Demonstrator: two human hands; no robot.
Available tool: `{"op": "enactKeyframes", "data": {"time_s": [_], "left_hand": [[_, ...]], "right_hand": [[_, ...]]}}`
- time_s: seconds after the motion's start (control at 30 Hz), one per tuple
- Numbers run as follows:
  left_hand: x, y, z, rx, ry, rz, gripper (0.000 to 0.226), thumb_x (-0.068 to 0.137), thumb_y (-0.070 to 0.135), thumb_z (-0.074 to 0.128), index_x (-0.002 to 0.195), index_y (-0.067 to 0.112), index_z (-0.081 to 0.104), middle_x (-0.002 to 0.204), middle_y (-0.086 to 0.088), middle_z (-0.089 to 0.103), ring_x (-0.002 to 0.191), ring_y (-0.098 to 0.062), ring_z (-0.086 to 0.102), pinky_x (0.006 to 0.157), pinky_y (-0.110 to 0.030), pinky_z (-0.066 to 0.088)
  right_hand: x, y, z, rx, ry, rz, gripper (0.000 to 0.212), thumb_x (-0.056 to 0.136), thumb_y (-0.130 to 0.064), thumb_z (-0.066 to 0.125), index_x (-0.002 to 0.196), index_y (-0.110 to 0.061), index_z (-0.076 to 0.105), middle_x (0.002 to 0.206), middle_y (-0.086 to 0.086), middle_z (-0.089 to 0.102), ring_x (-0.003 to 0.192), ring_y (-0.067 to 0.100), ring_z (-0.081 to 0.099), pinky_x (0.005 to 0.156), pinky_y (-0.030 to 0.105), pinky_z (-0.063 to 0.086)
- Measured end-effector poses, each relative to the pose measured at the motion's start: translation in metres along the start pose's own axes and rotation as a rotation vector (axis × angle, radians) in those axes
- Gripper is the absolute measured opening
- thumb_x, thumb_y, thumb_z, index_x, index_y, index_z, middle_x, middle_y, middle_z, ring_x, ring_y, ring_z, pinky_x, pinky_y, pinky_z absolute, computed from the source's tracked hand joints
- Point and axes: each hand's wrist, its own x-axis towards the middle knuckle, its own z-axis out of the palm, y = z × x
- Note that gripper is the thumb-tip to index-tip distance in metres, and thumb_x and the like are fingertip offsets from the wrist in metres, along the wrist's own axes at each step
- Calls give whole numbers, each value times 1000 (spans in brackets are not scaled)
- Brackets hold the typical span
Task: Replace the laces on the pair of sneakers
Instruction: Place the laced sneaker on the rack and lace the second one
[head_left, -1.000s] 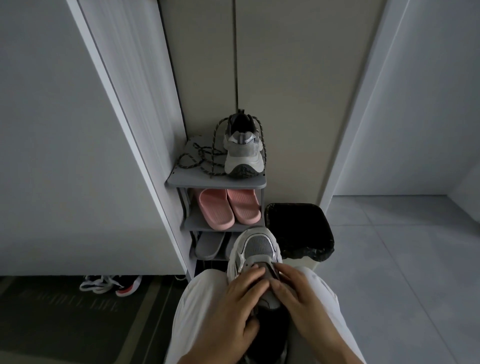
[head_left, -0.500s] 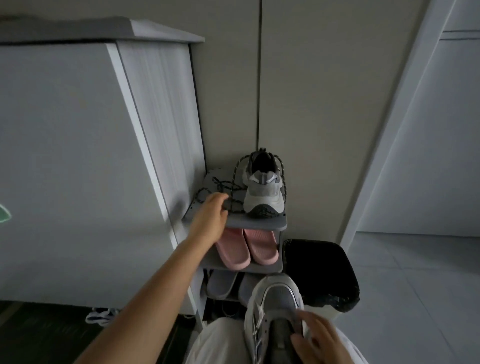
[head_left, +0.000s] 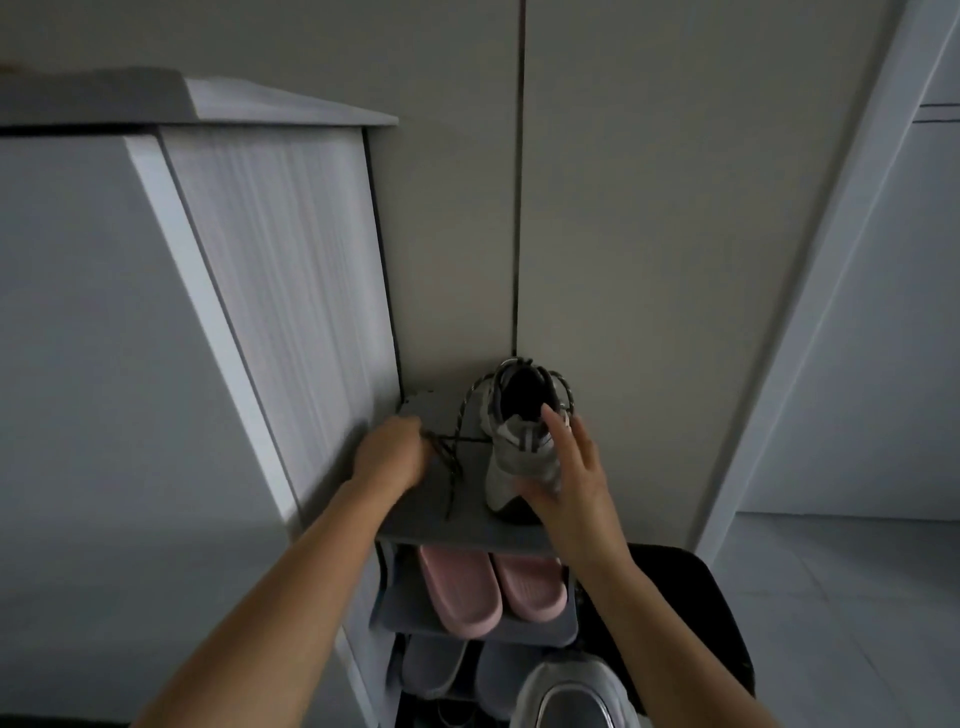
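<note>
Two hands reach to the top shelf (head_left: 415, 525) of a small shoe rack, where a grey sneaker (head_left: 511, 452) stands heel toward the camera, a dark speckled lace (head_left: 457, 452) trailing off to its left. The left hand (head_left: 389, 457) is closed around a bunch of that lace, while the right hand (head_left: 569, 483) rests against the sneaker's right side, fingers (head_left: 556, 426) spread. Pink slippers (head_left: 491, 590) and grey slippers (head_left: 434, 670) fill the lower shelves, a second sneaker (head_left: 571, 696) shows at the bottom edge, and a black bin (head_left: 691, 597) stands right of the rack.
</note>
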Motion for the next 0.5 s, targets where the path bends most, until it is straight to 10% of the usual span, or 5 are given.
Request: {"op": "enactKeyframes", "data": {"time_s": [0.2,0.5], "left_hand": [[-65,14,-30,-535,302,-69,17,94,10,41,87,5,56,83,-14,60,76,-29,57,64,-39,41],[-57,25,-57,-586,169,33,17,93,7,40,91,4,57,97,-16,62,80,-25,55,72,-35,43]], "right_hand": [[1,1,7,9,47,21,65,87,-11,59,139,-34,29,141,3,40,119,24,50,82,37,51],[13,-21,-1,-270,-124,-69,56,85,-28,62,135,-24,36,143,2,27,119,28,45,78,42,53]]}}
